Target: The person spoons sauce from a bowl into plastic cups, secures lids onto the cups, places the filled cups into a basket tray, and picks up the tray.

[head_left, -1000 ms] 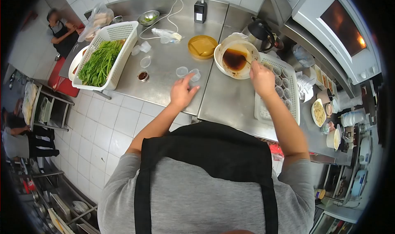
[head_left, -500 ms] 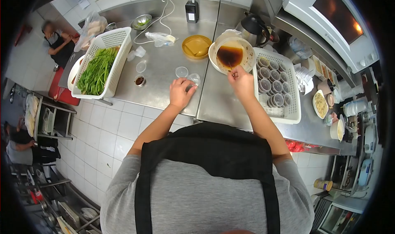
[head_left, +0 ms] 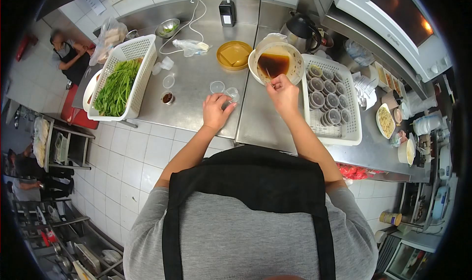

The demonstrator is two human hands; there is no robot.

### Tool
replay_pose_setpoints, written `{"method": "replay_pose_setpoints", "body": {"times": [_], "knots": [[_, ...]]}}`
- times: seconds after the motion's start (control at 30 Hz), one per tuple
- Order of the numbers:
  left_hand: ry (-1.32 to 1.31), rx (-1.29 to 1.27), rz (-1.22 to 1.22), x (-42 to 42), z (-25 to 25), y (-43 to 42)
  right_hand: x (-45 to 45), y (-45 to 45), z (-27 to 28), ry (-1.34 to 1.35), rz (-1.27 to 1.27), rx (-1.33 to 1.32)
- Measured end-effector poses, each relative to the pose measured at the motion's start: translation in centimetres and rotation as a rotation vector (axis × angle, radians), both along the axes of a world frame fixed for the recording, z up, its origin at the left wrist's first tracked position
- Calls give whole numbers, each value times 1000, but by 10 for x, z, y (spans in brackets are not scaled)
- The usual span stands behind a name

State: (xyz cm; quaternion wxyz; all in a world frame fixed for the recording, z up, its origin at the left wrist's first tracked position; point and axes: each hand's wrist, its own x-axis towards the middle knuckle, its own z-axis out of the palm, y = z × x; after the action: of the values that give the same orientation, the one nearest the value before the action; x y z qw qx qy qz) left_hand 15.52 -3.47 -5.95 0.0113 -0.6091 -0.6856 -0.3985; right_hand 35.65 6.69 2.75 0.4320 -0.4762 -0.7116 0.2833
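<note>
My right hand (head_left: 284,94) is pinched on the thin handle of a utensil, probably a spoon, at the near rim of a white tub (head_left: 295,66). Its lower end is hidden in the dark brown sauce (head_left: 274,63). On the steel counter, my left hand (head_left: 215,111) has its fingers curled against a small clear plastic cup (head_left: 232,93). Just behind lies a round clear lid (head_left: 217,87). Further left stands a little cup of dark sauce (head_left: 167,98), with another clear lid (head_left: 168,81) behind it.
Right of the tub, a white basket (head_left: 355,132) holds many lidded sauce cups. A yellow-brown lid (head_left: 226,61) lies behind my left hand. Leafy greens fill a white basket (head_left: 147,48) at left. A kettle (head_left: 301,31) stands behind the tub. Other people are at the far left.
My right hand has shifted slightly left and toward me along the tub's near rim, still pinching the handle. My left hand stays by the clear cup.
</note>
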Motion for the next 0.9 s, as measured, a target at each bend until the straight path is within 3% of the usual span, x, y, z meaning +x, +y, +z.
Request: {"method": "replay_pose_setpoints", "body": {"times": [0.9], "knots": [[-6, 18, 0, 1, 6, -2, -17, 5, 6, 498, 154, -295]]}}
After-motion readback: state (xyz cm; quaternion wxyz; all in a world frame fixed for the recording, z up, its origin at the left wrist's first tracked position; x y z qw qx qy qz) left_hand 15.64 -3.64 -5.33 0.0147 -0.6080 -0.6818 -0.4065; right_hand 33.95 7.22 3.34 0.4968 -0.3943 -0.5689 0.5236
